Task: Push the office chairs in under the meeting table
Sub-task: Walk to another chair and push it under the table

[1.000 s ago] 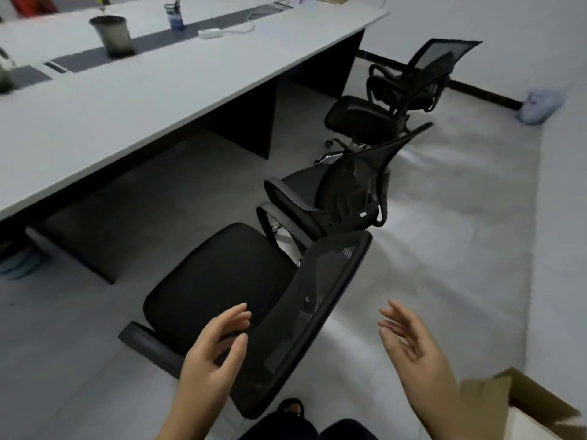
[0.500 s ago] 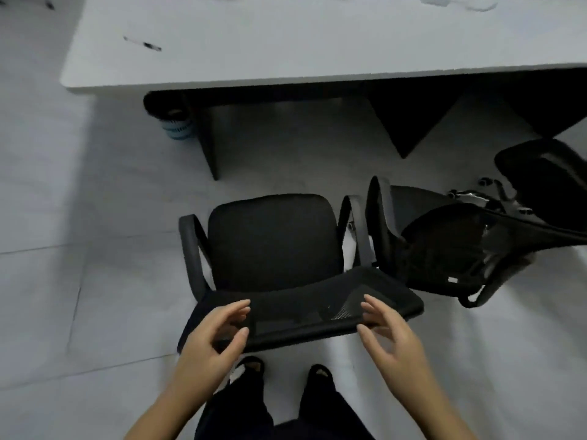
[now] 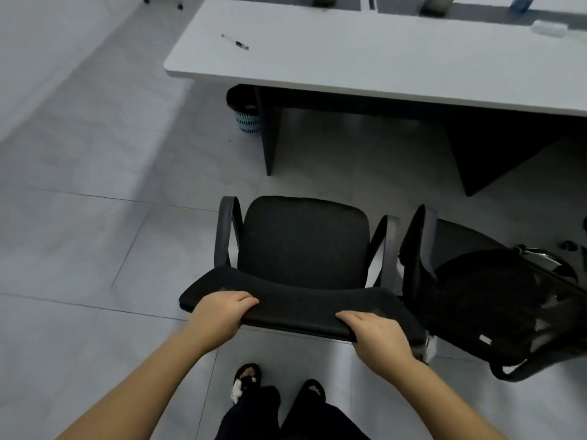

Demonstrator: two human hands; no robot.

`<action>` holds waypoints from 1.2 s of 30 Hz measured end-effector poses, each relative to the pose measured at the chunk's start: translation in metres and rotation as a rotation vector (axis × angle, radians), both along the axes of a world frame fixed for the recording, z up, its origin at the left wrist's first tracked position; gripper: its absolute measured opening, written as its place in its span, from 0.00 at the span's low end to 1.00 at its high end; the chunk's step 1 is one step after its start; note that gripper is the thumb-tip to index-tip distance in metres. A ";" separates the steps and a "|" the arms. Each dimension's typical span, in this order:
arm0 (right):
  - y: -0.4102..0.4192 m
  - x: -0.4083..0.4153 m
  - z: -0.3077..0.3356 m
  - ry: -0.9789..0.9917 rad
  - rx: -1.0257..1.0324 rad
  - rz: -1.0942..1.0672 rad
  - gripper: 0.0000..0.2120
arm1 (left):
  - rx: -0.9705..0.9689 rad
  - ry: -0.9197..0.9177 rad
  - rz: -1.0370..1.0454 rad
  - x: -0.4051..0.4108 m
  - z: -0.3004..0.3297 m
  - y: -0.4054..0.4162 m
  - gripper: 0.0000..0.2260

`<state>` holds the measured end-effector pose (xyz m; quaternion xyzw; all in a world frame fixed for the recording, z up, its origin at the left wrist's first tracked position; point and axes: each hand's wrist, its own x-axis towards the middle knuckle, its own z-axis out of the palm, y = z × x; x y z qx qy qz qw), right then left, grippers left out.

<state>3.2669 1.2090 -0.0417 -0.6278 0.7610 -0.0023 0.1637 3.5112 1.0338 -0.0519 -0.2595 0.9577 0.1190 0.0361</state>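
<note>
A black office chair [image 3: 305, 246] with grey armrests stands on the floor facing the white meeting table [image 3: 365, 58], a short way out from its near edge. My left hand [image 3: 222, 312] grips the left end of the chair's mesh backrest top. My right hand [image 3: 378, 338] grips its right end. A second black mesh chair [image 3: 482, 290] stands close on the right, turned sideways, its armrest almost touching the first chair's.
A dark table leg panel [image 3: 270, 138] and a wider dark support [image 3: 495, 160] stand under the table. A blue-patterned bin [image 3: 246, 112] sits by the table's left corner. A pen [image 3: 235, 42] lies on the tabletop. My feet [image 3: 279, 385] are behind the chair.
The view has swung to face the table's edge. Both hands, open and hovering at the backrest before, have closed on its top edge.
</note>
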 end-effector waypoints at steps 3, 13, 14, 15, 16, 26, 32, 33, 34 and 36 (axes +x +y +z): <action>-0.008 -0.011 -0.002 0.008 0.015 0.016 0.27 | 0.009 0.006 0.010 -0.009 -0.002 -0.008 0.23; -0.083 -0.076 0.006 -0.037 0.023 -0.073 0.24 | -0.004 0.014 0.035 -0.078 -0.005 -0.088 0.21; -0.092 -0.082 0.005 -0.042 0.019 -0.088 0.24 | -0.009 0.022 0.030 -0.086 -0.006 -0.099 0.21; -0.101 -0.089 0.003 -0.048 0.010 -0.103 0.24 | -0.010 0.027 0.026 -0.094 -0.007 -0.110 0.20; -0.111 -0.096 0.001 -0.050 -0.002 -0.117 0.24 | -0.009 0.032 0.022 -0.102 -0.009 -0.122 0.20; -0.230 -0.163 -0.002 0.001 0.027 -0.220 0.25 | 0.071 -0.054 -0.074 -0.196 -0.006 -0.264 0.19; -0.293 -0.212 0.002 0.019 0.055 -0.250 0.25 | 0.085 -0.073 -0.076 -0.248 -0.005 -0.326 0.21; -0.303 -0.222 0.002 0.018 0.056 -0.247 0.25 | 0.091 -0.071 -0.071 -0.257 -0.006 -0.335 0.22; -0.313 -0.232 0.003 0.014 0.056 -0.242 0.24 | 0.096 -0.073 -0.068 -0.267 -0.006 -0.345 0.22; -0.333 -0.255 0.005 0.006 0.054 -0.229 0.23 | 0.098 -0.077 -0.058 -0.289 -0.006 -0.364 0.22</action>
